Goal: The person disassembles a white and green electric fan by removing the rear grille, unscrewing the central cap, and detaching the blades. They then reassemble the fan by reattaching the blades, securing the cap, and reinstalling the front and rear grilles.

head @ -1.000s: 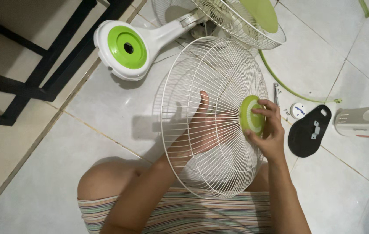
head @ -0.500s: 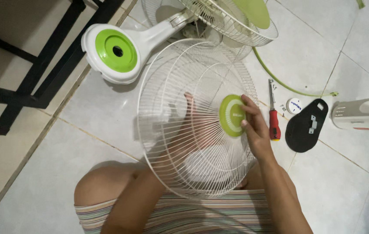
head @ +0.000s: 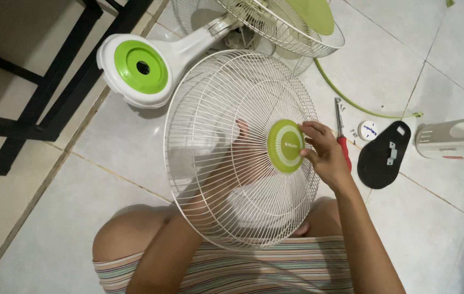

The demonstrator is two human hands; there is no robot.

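In the head view, a white wire fan guard [head: 226, 158] is held upright over the lap, the left hand [head: 237, 147] spread flat behind its wires. The right hand [head: 324, 152] at three o'clock has its grip pinched on the green centre cap [head: 285, 146]. The guard is best braced steady while the cap is handled; a red screwdriver [head: 343, 140] lies on the floor at three o'clock.

Floor [head: 106, 141] of large pale glossy tiles, thin dark grout lines running diagonally. Upper left: black metal furniture frame [head: 52, 92] with square legs and crossbars, standing on a beige strip of floor [head: 3, 218]. Soft even light, faint shadows. No walls or windows in view.
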